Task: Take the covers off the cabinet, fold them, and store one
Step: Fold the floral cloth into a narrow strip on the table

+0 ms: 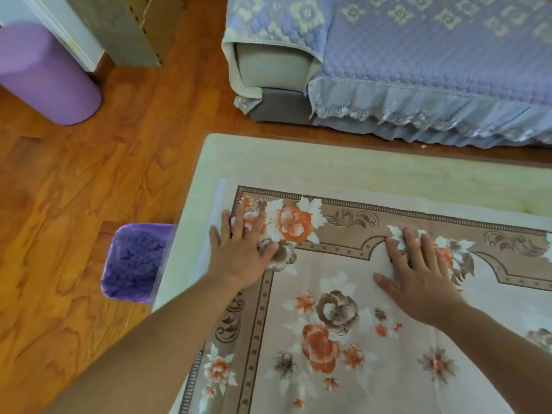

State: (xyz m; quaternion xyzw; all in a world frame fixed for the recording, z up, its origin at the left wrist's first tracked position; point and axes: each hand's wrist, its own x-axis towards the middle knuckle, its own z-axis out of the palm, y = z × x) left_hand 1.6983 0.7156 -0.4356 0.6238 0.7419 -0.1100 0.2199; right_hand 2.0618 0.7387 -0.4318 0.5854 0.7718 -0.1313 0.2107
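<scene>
A floral cover (pixel 343 294), cream with orange and brown flowers and a brown border, lies spread flat on a pale cream table surface (pixel 268 162). My left hand (pixel 242 252) presses flat on the cover's far left corner, fingers spread. Palm down, my right hand (pixel 418 273) rests on the cover's far border, fingers apart. Neither hand grips the cloth. A second white layer edge (pixel 216 210) shows just left of the cover's corner.
A sofa with a quilted blue-purple cover (pixel 418 64) stands beyond the table. A bin lined with a purple bag (pixel 134 261) sits on the wooden floor at the table's left. A purple cylinder (pixel 44 73) and a cabinet side (pixel 128 28) stand at the far left.
</scene>
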